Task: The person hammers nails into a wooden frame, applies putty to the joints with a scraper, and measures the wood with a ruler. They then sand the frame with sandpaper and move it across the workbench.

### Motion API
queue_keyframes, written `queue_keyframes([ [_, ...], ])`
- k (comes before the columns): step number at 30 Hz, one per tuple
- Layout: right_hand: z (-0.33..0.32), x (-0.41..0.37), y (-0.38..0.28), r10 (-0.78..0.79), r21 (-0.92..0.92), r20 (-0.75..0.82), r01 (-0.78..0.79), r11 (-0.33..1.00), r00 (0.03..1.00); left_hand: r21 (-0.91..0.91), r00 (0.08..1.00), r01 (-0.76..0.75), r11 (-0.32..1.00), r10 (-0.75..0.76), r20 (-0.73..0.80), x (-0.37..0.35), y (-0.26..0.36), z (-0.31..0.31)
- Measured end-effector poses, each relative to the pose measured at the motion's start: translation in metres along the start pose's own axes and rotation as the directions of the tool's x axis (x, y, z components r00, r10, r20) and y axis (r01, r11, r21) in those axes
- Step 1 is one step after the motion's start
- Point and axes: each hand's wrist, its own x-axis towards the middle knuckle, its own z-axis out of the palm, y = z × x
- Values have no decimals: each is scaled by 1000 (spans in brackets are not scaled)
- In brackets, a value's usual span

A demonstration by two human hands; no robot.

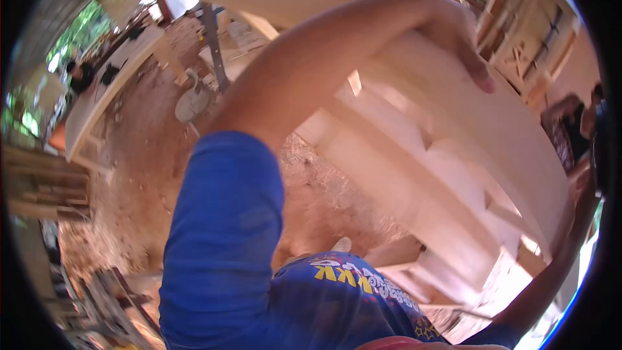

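Note:
A large pale wooden frame point(395, 149) fills the middle and right, with a long broad board point(466, 116) along its top and crosspieces below. My left arm, in a blue sleeve, reaches across the view. My left hand point(457, 29) is draped over the broad board, one finger stretched down on its face; the others are partly hidden behind the hand. At the far right, my right hand point(580, 181) is at the near end of the same board, blurred and dark, its fingers not distinct.
Another person point(570, 123) is close by at the right edge. A long wooden workpiece point(116, 84) stands at the left, near a pale round object point(192, 105) on the dusty ground. Stacked timber point(48, 185) lies at far left; wooden panels point(528, 32) lean at upper right.

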Motion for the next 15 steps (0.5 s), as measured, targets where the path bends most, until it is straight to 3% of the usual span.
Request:
queue_keyframes([
  [1, -3, 11, 0, -25, -9, -15, 25, 1000, 1000, 2, 999, -31, 1000, 31, -34, 9, -4, -7],
  [4, -15, 33, 3, -87, -34, -115, 83, 996, 990, -129, 998, 59, 990, -55, 35, 57, -26, -24],
  [6, -25, 31, 13, -112, -40, -284, 105, 994, 952, -42, 987, 109, 993, -113, -117, 79, -39, -27],
  [7, -33, 20, 20, -112, -33, -414, 108, 994, 903, -50, 987, 108, 993, -113, -110, 99, -46, -30],
  [9, -44, -11, 33, -62, -2, -719, 87, 996, 692, -121, 995, 91, 988, -94, -17, 140, -71, -36],
  [10, -47, -27, 39, -18, 25, -846, 72, 997, 533, -310, 990, 139, 941, -134, 37, 125, -59, -41],
  [12, -41, -55, 51, 95, 106, -979, 53, 993, 181, -125, 995, 101, 987, -101, 11, 139, -75, -51],
  [13, -33, -63, 64, 170, 173, -984, 53, 984, 57, -18, 996, 93, 996, -93, -11, 148, -83, -58],
  [15, -12, -74, 103, 330, 321, -940, 102, 942, -85, 91, 997, 70, 993, -67, -34, 170, -89, -66],
])
